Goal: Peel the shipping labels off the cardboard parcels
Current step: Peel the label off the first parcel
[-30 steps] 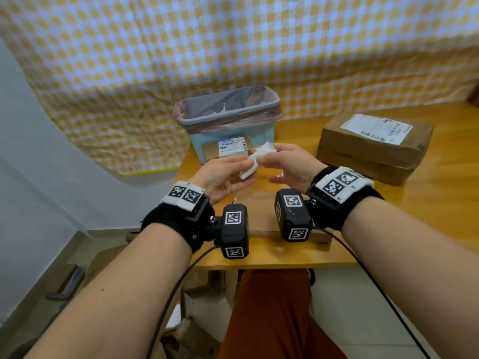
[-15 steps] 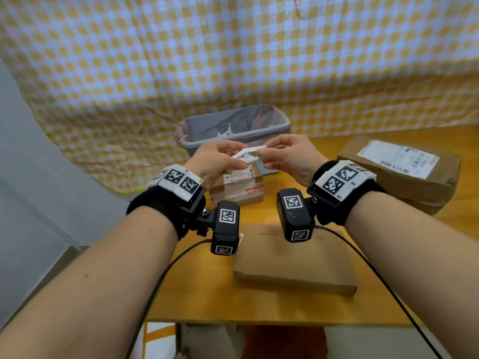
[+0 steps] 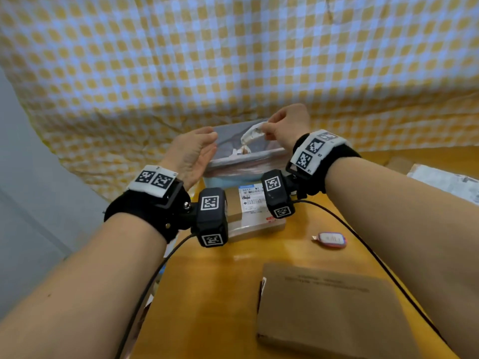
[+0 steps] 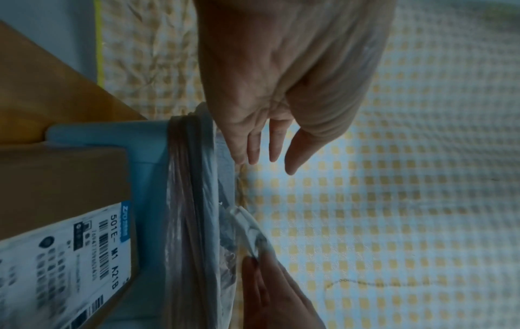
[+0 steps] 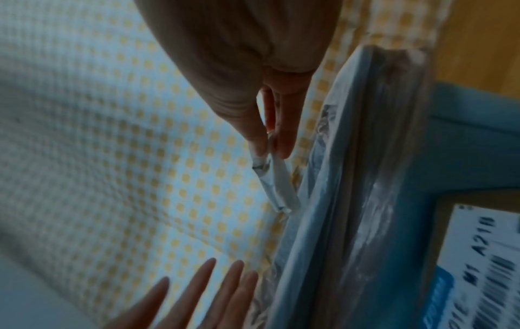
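My right hand pinches a crumpled white peeled label between thumb and fingers, holding it above the lined bin. The right wrist view shows the label hanging from the fingertips beside the bin's rim. My left hand is open with straight fingers, beside the bin's left edge, holding nothing. A small parcel with a white shipping label stands in front of the bin. A flat bare cardboard parcel lies nearest me. A third parcel's label shows at the right edge.
A small red and white object lies on the wooden table right of the small parcel. A yellow checked cloth hangs behind the bin. Cables run from both wrist cameras over the table's near part.
Both hands moved forward over the bin. The left hand let go of the label and opened; the right hand alone now holds it. The view tilted down toward the table.
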